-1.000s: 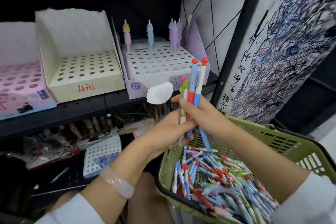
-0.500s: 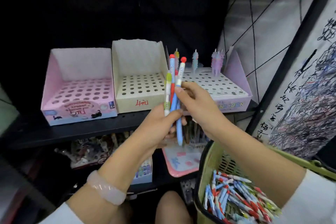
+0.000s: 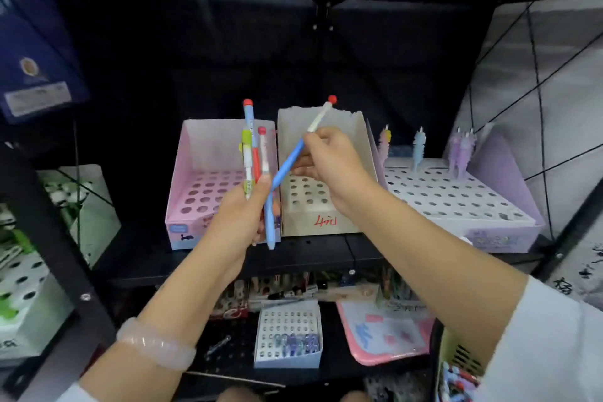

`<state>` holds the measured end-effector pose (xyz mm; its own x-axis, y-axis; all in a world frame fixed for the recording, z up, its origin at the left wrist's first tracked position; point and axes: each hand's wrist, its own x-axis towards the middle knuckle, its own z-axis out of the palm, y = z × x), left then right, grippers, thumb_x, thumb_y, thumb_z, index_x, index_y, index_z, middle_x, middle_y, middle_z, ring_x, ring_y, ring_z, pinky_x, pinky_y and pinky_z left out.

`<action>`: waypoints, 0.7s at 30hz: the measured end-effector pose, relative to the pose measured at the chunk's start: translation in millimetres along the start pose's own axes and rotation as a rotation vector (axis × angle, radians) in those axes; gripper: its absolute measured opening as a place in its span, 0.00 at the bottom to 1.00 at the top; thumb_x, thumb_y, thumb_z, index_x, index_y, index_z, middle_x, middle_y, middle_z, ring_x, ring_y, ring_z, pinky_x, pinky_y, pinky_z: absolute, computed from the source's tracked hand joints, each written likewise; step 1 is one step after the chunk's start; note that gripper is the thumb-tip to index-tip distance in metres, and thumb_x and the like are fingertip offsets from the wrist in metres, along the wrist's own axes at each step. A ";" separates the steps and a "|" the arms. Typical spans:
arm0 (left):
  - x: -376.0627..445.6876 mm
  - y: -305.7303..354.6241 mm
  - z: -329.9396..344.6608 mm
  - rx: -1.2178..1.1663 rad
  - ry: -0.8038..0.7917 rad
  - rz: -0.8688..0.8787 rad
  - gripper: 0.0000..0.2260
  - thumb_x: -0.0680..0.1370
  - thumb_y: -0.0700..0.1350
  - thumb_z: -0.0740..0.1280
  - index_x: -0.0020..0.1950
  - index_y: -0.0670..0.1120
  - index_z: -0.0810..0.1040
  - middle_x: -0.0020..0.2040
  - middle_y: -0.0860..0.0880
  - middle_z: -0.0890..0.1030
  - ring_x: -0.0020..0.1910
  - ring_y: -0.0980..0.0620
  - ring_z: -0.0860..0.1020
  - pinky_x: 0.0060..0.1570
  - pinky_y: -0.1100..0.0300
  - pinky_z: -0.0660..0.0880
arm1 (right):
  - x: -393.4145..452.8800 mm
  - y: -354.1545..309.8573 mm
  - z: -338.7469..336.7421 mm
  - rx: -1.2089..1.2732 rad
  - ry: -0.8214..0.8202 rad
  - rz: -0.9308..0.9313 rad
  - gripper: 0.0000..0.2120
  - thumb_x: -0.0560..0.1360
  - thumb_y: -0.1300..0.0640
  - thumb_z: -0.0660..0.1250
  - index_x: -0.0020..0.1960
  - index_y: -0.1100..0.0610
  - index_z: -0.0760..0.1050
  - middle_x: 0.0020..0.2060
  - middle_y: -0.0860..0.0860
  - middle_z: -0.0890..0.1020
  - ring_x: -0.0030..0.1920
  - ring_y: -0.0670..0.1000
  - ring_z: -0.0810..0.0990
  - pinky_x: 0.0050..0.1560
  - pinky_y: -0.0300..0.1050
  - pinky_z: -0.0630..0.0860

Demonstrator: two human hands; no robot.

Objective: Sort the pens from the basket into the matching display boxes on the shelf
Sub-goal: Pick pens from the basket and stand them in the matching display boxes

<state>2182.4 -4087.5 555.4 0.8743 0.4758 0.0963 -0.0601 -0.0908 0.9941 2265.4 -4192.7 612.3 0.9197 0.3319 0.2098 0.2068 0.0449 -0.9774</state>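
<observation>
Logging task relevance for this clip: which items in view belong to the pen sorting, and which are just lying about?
Job:
left hand gripping pen bunch
right hand pinching blue pen
pink box
cream box
purple box
green basket

Lying about:
pink tray
small white box

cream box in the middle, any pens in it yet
Empty as far as visible: the cream box shows only open holes, though the right hand hides some.
</observation>
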 end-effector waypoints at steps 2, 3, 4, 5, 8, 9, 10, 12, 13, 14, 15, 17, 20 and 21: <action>6.7 1.3 -12.7 -0.023 0.063 -0.005 0.12 0.80 0.54 0.58 0.43 0.49 0.75 0.32 0.51 0.75 0.19 0.60 0.66 0.21 0.67 0.64 | 20.5 -2.1 -0.5 0.013 0.124 -0.093 0.04 0.80 0.61 0.57 0.47 0.60 0.67 0.39 0.56 0.79 0.33 0.47 0.81 0.33 0.35 0.78; 9.4 2.7 -19.2 -0.025 0.077 -0.006 0.11 0.80 0.53 0.58 0.44 0.49 0.75 0.31 0.52 0.75 0.19 0.60 0.67 0.21 0.67 0.64 | 31.5 -1.8 -2.4 -0.049 0.180 -0.156 0.03 0.80 0.61 0.57 0.49 0.60 0.66 0.41 0.58 0.80 0.37 0.49 0.82 0.34 0.34 0.78; 11.6 4.1 -25.1 -0.026 0.081 -0.002 0.10 0.80 0.51 0.59 0.45 0.49 0.75 0.29 0.53 0.76 0.19 0.61 0.67 0.20 0.67 0.64 | 41.3 0.8 -4.5 -0.168 0.219 -0.216 0.03 0.80 0.60 0.57 0.50 0.60 0.65 0.43 0.58 0.81 0.40 0.52 0.82 0.36 0.34 0.78; 13.6 5.3 -29.9 -0.026 0.081 0.003 0.10 0.80 0.50 0.59 0.45 0.48 0.76 0.28 0.54 0.76 0.19 0.61 0.67 0.19 0.68 0.64 | 49.6 5.5 -5.9 -0.296 0.227 -0.253 0.03 0.80 0.59 0.56 0.51 0.60 0.65 0.44 0.59 0.81 0.43 0.54 0.82 0.40 0.37 0.79; 16.8 7.7 -38.9 -0.043 0.067 0.005 0.09 0.81 0.48 0.58 0.46 0.48 0.76 0.28 0.54 0.76 0.19 0.60 0.67 0.19 0.67 0.64 | 64.1 26.0 -3.9 -0.536 0.153 -0.235 0.06 0.81 0.59 0.56 0.53 0.61 0.65 0.45 0.60 0.80 0.44 0.58 0.81 0.46 0.53 0.78; 17.4 8.0 -40.3 -0.061 0.052 0.002 0.08 0.81 0.47 0.58 0.46 0.49 0.76 0.28 0.54 0.76 0.20 0.60 0.67 0.19 0.67 0.64 | 66.9 32.8 -2.1 -0.571 0.125 -0.230 0.05 0.81 0.58 0.56 0.52 0.60 0.65 0.44 0.60 0.80 0.43 0.57 0.81 0.44 0.53 0.78; 17.7 7.8 -41.4 -0.076 0.036 -0.002 0.08 0.81 0.47 0.59 0.47 0.49 0.76 0.27 0.55 0.77 0.20 0.60 0.67 0.19 0.66 0.64 | 69.6 38.0 -0.7 -0.604 0.109 -0.227 0.04 0.80 0.58 0.56 0.51 0.59 0.64 0.43 0.59 0.79 0.42 0.57 0.80 0.41 0.51 0.78; 18.3 6.1 -42.4 -0.093 0.014 -0.014 0.07 0.80 0.46 0.59 0.49 0.48 0.76 0.26 0.55 0.77 0.20 0.59 0.67 0.19 0.66 0.64 | 77.0 42.5 0.3 -0.644 0.100 -0.222 0.05 0.80 0.57 0.56 0.51 0.59 0.64 0.42 0.58 0.79 0.42 0.57 0.80 0.41 0.51 0.78; 18.5 5.0 -42.7 -0.105 0.009 -0.018 0.07 0.80 0.46 0.60 0.49 0.47 0.76 0.26 0.55 0.77 0.20 0.59 0.67 0.19 0.66 0.64 | 81.1 42.3 0.7 -0.656 0.096 -0.223 0.05 0.80 0.57 0.56 0.51 0.59 0.65 0.43 0.59 0.80 0.43 0.58 0.81 0.44 0.53 0.79; 18.7 4.1 -42.9 -0.118 0.007 -0.020 0.06 0.80 0.46 0.60 0.50 0.47 0.76 0.26 0.54 0.77 0.20 0.58 0.67 0.19 0.66 0.63 | 84.5 41.1 1.2 -0.669 0.086 -0.227 0.05 0.80 0.56 0.56 0.50 0.58 0.64 0.43 0.59 0.80 0.43 0.58 0.81 0.45 0.54 0.79; 19.0 3.6 -43.0 -0.130 0.007 -0.021 0.06 0.80 0.45 0.60 0.50 0.47 0.76 0.26 0.54 0.77 0.20 0.59 0.67 0.19 0.66 0.63 | 87.9 40.3 1.7 -0.687 0.075 -0.239 0.04 0.80 0.56 0.57 0.50 0.57 0.64 0.43 0.58 0.80 0.43 0.58 0.81 0.46 0.54 0.79; 19.6 3.1 -42.7 -0.149 0.005 -0.022 0.06 0.80 0.45 0.60 0.50 0.47 0.76 0.26 0.54 0.77 0.20 0.59 0.67 0.18 0.66 0.63 | 92.0 41.4 1.9 -0.735 0.064 -0.266 0.04 0.80 0.56 0.56 0.49 0.56 0.63 0.43 0.57 0.80 0.42 0.57 0.81 0.43 0.50 0.78; 20.9 1.7 -43.4 -0.158 0.001 -0.012 0.06 0.80 0.45 0.60 0.50 0.47 0.76 0.26 0.54 0.77 0.20 0.59 0.67 0.18 0.67 0.63 | 95.8 51.1 0.7 -0.810 0.007 -0.244 0.04 0.80 0.56 0.57 0.50 0.56 0.63 0.42 0.57 0.80 0.40 0.55 0.80 0.38 0.46 0.75; 21.5 1.1 -43.4 -0.158 -0.003 -0.011 0.06 0.80 0.45 0.60 0.50 0.47 0.76 0.26 0.54 0.77 0.20 0.59 0.67 0.19 0.67 0.63 | 96.5 55.2 0.7 -0.834 -0.024 -0.231 0.04 0.80 0.56 0.57 0.50 0.56 0.64 0.42 0.57 0.79 0.38 0.54 0.78 0.35 0.44 0.73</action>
<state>2180.2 -4039.4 560.7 0.8765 0.4737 0.0859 -0.1260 0.0535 0.9906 2365.3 -4157.6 578.5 0.8191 0.4199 0.3909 0.5737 -0.5894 -0.5688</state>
